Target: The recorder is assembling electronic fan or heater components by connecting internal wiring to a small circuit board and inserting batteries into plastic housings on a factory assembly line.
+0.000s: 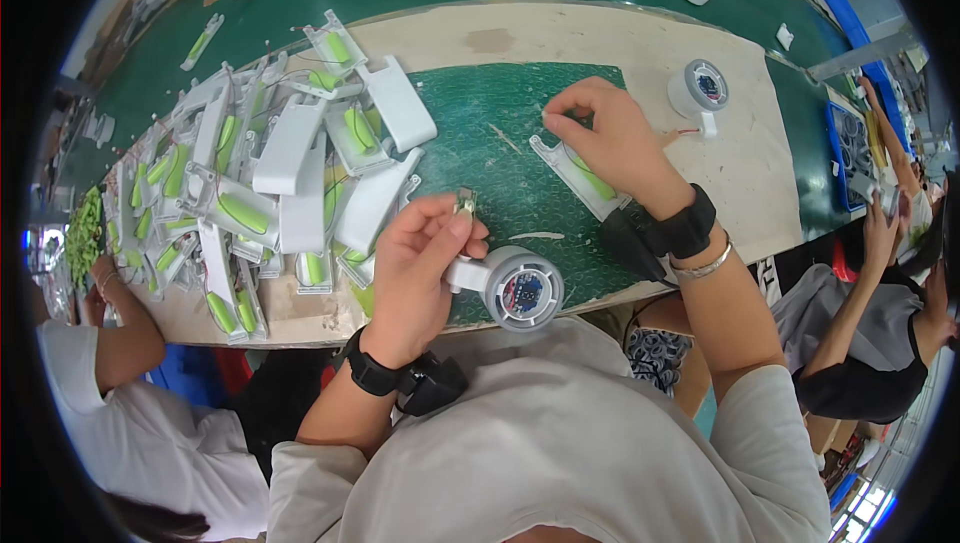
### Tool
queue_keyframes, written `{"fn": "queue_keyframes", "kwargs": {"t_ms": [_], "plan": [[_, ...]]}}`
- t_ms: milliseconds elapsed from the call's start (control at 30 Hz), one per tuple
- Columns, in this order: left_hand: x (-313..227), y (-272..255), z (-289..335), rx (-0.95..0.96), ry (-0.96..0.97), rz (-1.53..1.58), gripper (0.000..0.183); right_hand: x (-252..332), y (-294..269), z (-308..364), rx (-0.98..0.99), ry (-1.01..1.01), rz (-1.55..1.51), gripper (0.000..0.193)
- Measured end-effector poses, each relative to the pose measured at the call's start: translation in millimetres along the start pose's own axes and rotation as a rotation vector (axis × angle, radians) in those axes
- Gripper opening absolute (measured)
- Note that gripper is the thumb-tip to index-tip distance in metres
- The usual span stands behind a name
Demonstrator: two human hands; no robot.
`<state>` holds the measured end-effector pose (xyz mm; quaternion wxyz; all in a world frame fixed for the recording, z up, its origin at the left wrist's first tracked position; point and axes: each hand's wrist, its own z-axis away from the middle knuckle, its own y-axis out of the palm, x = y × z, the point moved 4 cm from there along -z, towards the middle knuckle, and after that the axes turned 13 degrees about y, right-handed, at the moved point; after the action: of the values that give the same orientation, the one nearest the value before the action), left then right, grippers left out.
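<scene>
My left hand [418, 258] is closed, pinching a small metallic piece [466, 200] between thumb and fingertips. The neck of a round white-and-grey housing [523, 289] runs into the same hand. Inside the housing's ring shows a dark blue circuit board. Farther right, my right hand [612, 135] has thumb and forefinger pressed together; a tiny pale thing seems to be at their tips, too small to name. Beneath that hand is an open white handle shell [570, 175] with a green battery cell in it. Whether the hidden fingers grip the shell, I cannot tell.
A heap of white handle shells [285, 158] with green cells and thin wires lies left of the green mat [460, 108]. Another round housing [698, 89] with wires stands right; more housings lie at the far side. Co-workers sit left and right, near a blue bin [836, 143].
</scene>
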<state>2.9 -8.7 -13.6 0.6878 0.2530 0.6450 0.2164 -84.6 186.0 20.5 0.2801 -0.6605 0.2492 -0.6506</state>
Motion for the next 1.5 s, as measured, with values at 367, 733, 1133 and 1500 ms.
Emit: {"fn": "queue_keyframes", "kwargs": {"t_ms": [367,733,1133,1500], "plan": [[0.2,13.4,-14.7,-0.065,-0.081,-0.082,0.012,24.9,6.3,42.3,0.165,0.017,-0.211,0.01],[10.2,13.4,-18.5,-0.064,-0.198,-0.048,0.015,10.3,19.4,49.3,0.28,0.004,-0.335,0.009],[14.8,17.6,-18.5,-0.034,-0.088,-0.133,0.016,16.9,21.8,51.9,0.193,0.035,-0.327,0.008],[13.6,18.8,-13.6,-0.022,0.01,-0.24,0.016,21.6,23.0,60.3,0.069,0.048,-0.372,0.007]]}}
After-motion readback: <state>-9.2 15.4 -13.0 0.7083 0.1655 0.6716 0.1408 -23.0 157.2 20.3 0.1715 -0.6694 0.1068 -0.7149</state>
